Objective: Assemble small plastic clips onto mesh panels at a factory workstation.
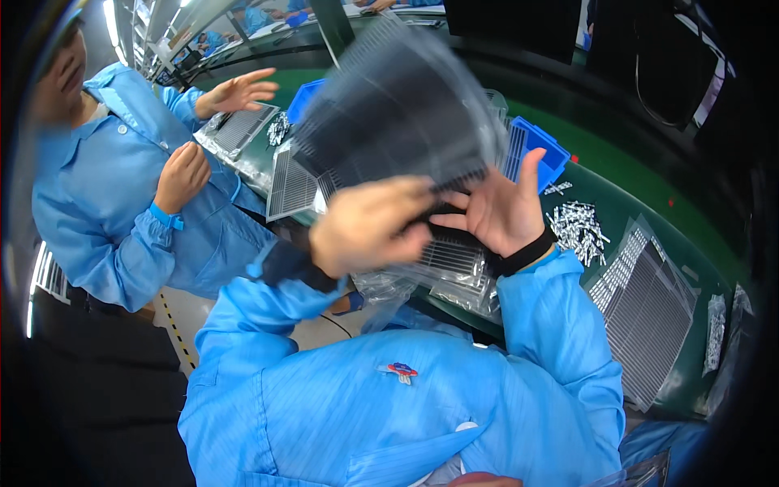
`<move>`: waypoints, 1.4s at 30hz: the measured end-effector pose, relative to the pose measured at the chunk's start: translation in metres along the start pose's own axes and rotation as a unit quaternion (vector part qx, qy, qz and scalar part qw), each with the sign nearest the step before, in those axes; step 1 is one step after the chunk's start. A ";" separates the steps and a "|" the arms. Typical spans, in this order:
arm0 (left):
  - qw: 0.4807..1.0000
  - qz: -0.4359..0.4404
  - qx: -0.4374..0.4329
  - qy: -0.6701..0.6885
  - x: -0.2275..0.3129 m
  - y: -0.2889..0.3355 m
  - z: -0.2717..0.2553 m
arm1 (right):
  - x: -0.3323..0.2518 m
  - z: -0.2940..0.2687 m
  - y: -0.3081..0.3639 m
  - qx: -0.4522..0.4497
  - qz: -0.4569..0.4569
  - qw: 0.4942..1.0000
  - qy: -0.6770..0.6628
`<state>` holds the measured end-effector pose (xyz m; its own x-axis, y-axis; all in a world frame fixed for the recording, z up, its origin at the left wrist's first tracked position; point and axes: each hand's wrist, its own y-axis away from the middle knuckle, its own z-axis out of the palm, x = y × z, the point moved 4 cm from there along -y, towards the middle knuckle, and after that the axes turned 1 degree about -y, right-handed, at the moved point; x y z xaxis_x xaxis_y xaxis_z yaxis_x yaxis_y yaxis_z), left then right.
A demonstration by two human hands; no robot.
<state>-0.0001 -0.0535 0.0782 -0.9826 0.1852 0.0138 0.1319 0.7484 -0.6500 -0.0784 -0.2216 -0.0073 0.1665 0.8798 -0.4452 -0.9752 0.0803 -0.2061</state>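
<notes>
A dark, thin ribbed plastic sheet [389, 105], smeared by motion, is tilted up in front of me with its lower edge by both hands. My left hand [373, 223] is at that edge, too blurred to show whether its fingers grip it. Palm up, my right hand [505, 213] has its fingers spread and thumb raised beside the sheet's lower right corner. Beneath my hands, slatted dark sheets [454, 258] lie on clear plastic wrap at the table edge.
To the right are a pile of small white-and-black pieces [578, 229], a bagged stack of striped sheets [649, 312] and a blue bin [542, 154]. At my left a co-worker [146, 187] in blue stands with both hands raised beside another striped sheet [243, 128].
</notes>
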 end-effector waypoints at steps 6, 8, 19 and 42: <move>0.990 -0.119 -0.007 0.078 0.007 0.019 0.037 | 0.001 -0.033 0.004 0.189 -0.054 0.980 0.001; 0.985 -0.158 0.059 0.026 -0.009 0.010 0.023 | 0.009 -0.027 -0.001 0.124 -0.034 0.992 -0.018; 0.971 0.007 0.169 0.168 -0.078 0.000 -0.035 | 0.010 -0.046 0.002 0.164 0.048 0.985 0.011; 0.668 -0.504 0.230 0.496 -0.044 0.146 0.009 | 0.004 0.050 0.012 0.074 -0.007 0.973 0.219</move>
<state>0.0616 0.0418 -0.0244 0.0598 0.2372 0.9696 -0.8106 0.5783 -0.0915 -0.0971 -0.1935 0.0320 0.1950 0.5967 -0.7784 -0.9772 0.1865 -0.1018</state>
